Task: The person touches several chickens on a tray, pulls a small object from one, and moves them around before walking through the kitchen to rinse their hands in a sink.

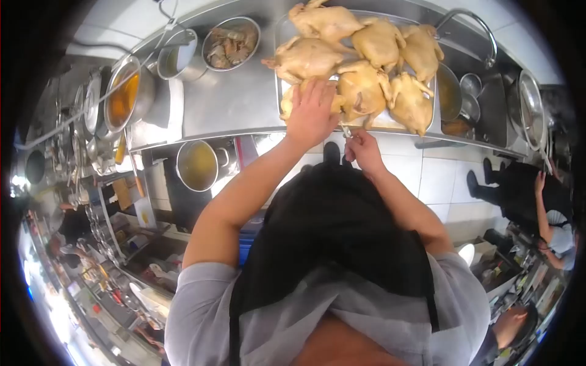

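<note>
Several whole plucked yellow chickens lie on a metal tray on the steel counter. My left hand rests palm down on the chicken at the tray's front left corner, fingers stretched out over it. Most of that chicken is hidden under the hand. My right hand is just below the tray's front edge, fingers pinched together around a small pale thing whose kind I cannot make out. Another chicken lies right beside my left hand, its legs pointing towards me.
A bowl of dark meat pieces and a pot stand left of the tray. Further left is a pan of orange liquid. A pot of yellow liquid sits below the counter. A tap arches at right; a person stands beyond.
</note>
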{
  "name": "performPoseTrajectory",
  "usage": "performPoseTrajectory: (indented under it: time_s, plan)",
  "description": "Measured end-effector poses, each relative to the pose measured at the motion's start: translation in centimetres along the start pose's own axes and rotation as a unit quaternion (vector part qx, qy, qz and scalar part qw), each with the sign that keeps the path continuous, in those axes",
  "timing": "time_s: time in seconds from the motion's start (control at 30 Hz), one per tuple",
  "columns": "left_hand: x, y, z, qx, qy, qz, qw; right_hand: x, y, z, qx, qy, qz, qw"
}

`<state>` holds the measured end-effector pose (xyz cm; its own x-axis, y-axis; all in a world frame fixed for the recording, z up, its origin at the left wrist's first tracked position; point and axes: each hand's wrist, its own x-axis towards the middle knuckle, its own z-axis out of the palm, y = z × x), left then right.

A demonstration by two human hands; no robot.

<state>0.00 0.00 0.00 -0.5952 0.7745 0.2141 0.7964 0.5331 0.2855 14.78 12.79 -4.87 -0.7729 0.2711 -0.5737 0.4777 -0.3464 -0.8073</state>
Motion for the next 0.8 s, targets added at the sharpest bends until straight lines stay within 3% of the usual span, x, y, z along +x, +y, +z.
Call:
performPoseTrajectory:
  time_s: [0.07,0.1,0.3,0.37,0.43,0.6,0.8]
  plan:
    - [-1.4,-1.2,-2.0,0.009,-0.023,-0.009,1.000,-0.7,0.4,2.9,0.023,-0.029,-0.020,0.999]
    - [1.7,2.5,1.2,-0.010,-0.023,-0.008,1.000,-0.2,-0.8,-2.7,0.013,-0.015,-0.012,1.000]
    - [2.0,2.4,1.1,0.020,-0.009,-0.002,1.000,1.0,0.2,-1.9,-0.014,-0.001,-0.038,0.999]
    - [2.1,2.4,1.3,0.034,-0.027,0.023,0.999,2.1,2.1,-1.6,0.001,0.033,-0.045,0.998]
    - [2.2,2.2,1.6,0.057,-0.015,0.033,0.998,1.7,1.7,-1.2,-0.042,0.079,-0.115,0.989]
    - [2.3,1.8,2.3,0.051,-0.003,0.075,0.996,1.6,2.2,-0.9,-0.011,0.107,-0.097,0.989]
    - [2.8,2.0,1.6,0.044,-0.070,0.095,0.992,1.3,1.9,-1.2,0.004,0.113,-0.120,0.986]
